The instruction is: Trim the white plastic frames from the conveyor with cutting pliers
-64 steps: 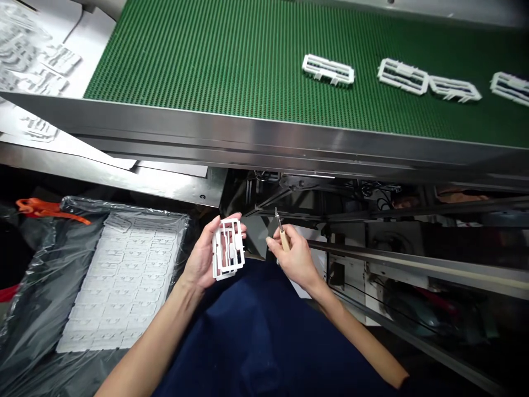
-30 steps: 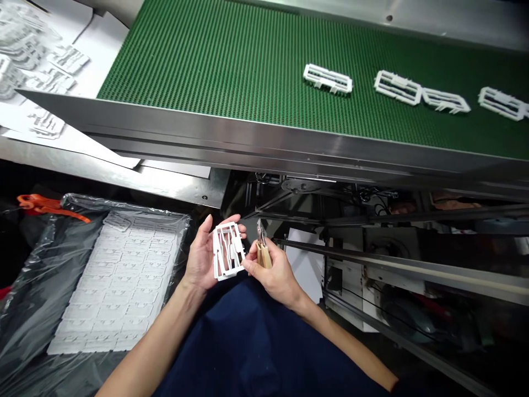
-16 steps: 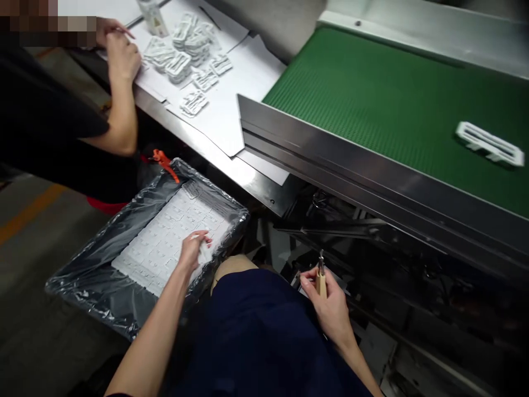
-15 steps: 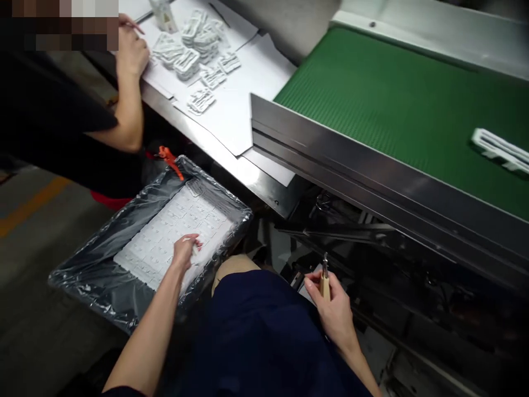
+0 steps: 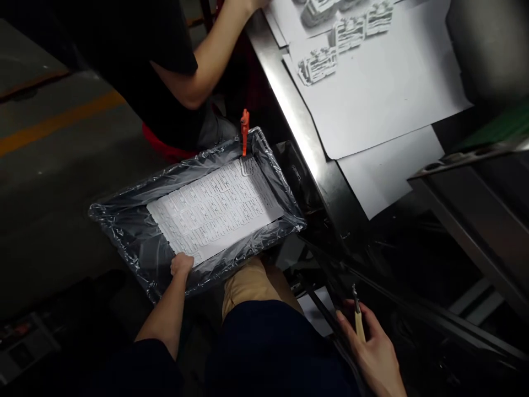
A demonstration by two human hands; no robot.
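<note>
Pinching a pale-handled tool (image 5: pixel 359 326) in the right hand (image 5: pixel 379 355), tip raised, well apart from the plastic-lined tray (image 5: pixel 142 234). Now reaching with the left hand (image 5: pixel 182 265) to the corner of the white parts (image 5: pixel 210 204) laid in rows inside, apparently attending there, with fingers curled but cannot tell whether pinching a part or pressed together.

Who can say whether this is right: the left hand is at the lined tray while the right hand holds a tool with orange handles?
The handles are cream, not orange, in the head view; the left hand is at the lined tray and the right hand holds the tool.
</note>
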